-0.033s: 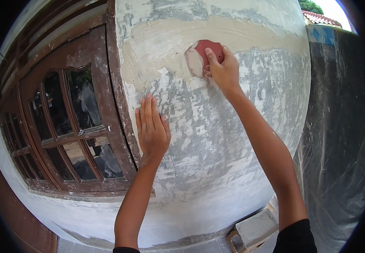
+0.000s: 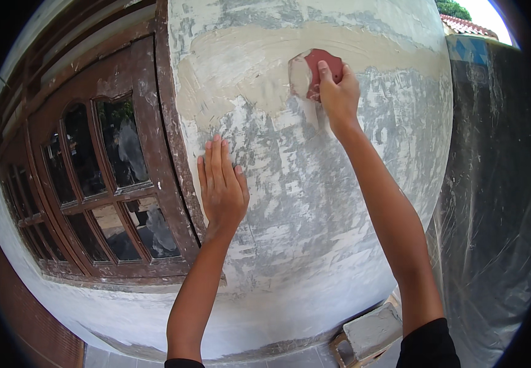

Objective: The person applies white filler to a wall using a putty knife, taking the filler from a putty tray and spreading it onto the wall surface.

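My right hand grips a red putty spreader, thumb across its face. Beige-grey putty coats the spreader's left side, and that edge lies against the wall. Around the tool runs a broad band of beige putty, smoother toward the right and streaked on the left. Below the band the wall is patchy white and grey. My left hand rests palm-down on this patchy part, fingers stretched upward, close to the window frame. It holds nothing.
At left is a brown wooden window with glass panes and a paint-spotted frame. A putty-smeared box-like object sits at the wall's foot, lower right. Dusty clear plastic sheeting hangs over something dark on the right.
My right hand and the spreader have shifted a little right and slightly up along the putty band. The left hand stays in place on the wall.
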